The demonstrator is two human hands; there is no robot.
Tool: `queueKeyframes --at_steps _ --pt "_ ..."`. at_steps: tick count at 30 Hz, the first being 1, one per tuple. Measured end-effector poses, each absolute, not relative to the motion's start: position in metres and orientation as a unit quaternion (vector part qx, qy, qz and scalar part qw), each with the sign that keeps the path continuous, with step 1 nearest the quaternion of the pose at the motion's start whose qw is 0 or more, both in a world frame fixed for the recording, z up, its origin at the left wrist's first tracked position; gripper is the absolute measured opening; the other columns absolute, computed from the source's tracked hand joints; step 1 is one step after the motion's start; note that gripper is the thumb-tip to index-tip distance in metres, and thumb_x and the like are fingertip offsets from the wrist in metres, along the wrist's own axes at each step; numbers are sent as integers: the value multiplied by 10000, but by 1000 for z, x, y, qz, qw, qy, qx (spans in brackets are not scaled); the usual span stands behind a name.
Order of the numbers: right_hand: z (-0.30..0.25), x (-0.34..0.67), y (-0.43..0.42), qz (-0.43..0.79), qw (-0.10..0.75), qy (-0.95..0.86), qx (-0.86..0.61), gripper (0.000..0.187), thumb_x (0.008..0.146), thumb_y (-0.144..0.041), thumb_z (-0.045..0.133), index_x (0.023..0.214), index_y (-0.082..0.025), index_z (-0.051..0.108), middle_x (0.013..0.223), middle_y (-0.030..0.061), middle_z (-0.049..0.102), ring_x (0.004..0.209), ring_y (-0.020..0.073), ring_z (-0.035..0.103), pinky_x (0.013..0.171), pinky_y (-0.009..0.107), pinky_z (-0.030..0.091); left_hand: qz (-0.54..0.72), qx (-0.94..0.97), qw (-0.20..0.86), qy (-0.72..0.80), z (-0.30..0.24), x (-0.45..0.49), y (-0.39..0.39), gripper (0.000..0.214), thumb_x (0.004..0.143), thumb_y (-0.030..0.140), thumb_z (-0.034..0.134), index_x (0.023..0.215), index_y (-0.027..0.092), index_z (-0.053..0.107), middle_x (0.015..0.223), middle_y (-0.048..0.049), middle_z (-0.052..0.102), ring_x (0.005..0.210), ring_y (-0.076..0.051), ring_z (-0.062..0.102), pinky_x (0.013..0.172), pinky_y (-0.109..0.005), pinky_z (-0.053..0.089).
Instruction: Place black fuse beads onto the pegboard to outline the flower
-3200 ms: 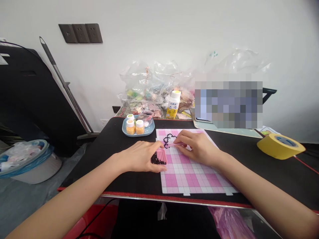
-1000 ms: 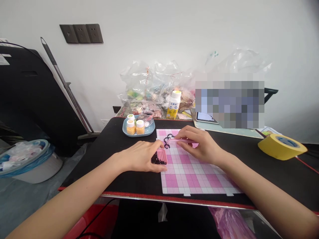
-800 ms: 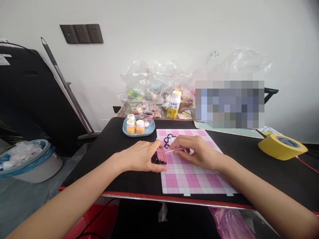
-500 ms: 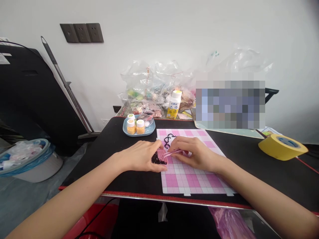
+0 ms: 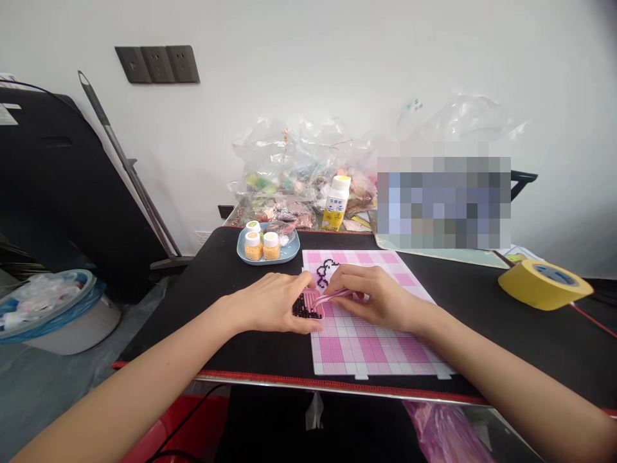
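Note:
My left hand (image 5: 277, 302) is closed around a small pink tray (image 5: 315, 297) with ridges on one side and a heap of black beads (image 5: 304, 308) in it. Pink tweezers (image 5: 332, 296) are pinched in my right hand (image 5: 378, 296), their tips reaching down into the tray. Under my right hand lies a pink and white checked pegboard (image 5: 371, 357). Toward its far left part, a curved outline of black beads (image 5: 322, 273) sits on the board, partly hidden by my right fingers.
A blue plate (image 5: 288, 254) holds several small jars, two with orange-yellow beads. Behind it stand a white and yellow bottle (image 5: 336, 202) and bagged supplies (image 5: 289, 167). A yellow tape roll (image 5: 525, 283) lies at right. The black mat's red edge (image 5: 289, 381) runs along the front.
Both hands keep nearly the same place, with the tweezer tips still in the tray. The view has shifted very slightly.

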State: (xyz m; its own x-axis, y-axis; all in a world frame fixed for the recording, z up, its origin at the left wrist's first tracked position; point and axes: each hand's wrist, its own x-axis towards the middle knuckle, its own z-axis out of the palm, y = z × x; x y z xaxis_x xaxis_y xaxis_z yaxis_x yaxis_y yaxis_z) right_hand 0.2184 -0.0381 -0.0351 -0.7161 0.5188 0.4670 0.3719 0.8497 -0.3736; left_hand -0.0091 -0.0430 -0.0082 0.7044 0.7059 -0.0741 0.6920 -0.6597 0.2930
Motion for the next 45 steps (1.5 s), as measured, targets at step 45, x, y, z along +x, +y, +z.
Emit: queueKeyframes --at_steps 45 --pt "-41 241 -25 23 325 -870 -370 170 899 -291 503 925 -195 640 879 51 621 623 106 545 555 241 444 27 920 143 365 -5 -11 -46 501 793 611 535 1101 216 517 902 -53 643 802 -265 616 673 -323 422"
